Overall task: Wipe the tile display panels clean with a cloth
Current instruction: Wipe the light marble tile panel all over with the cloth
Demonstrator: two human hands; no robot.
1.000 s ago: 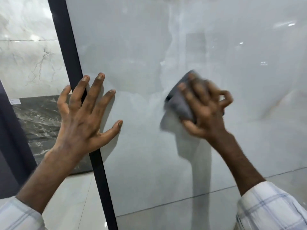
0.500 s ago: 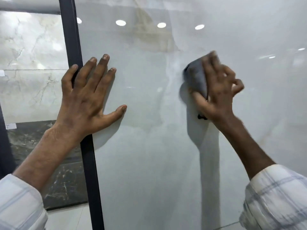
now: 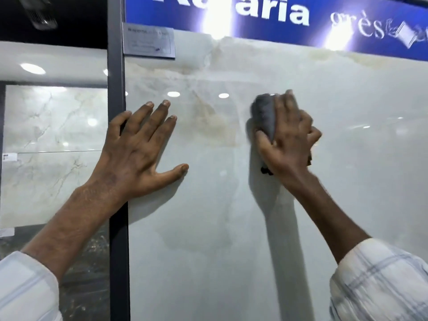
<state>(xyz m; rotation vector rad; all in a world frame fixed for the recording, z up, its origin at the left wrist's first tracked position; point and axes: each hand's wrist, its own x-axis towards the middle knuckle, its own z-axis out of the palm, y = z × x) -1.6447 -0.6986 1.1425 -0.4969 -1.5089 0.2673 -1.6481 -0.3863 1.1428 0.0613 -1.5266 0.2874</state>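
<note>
A large glossy pale marble tile panel (image 3: 231,228) stands upright and fills most of the view. My right hand (image 3: 289,140) presses a folded grey cloth (image 3: 265,114) flat against the panel's upper middle; the cloth shows above and left of the fingers. My left hand (image 3: 139,154) lies flat on the panel's left edge with its fingers spread, partly over the dark frame post (image 3: 117,251). It holds nothing.
A blue brand sign (image 3: 266,17) runs along the panel's top, with a small label plate (image 3: 148,40) at the upper left corner. Left of the post stand another light marble panel (image 3: 51,135) and a dark tile (image 3: 88,286) below it.
My right hand has slid the cloth upward on the panel. The view has tilted up, so the blue sign and label plate now show. The left hand stays flat at the frame edge.
</note>
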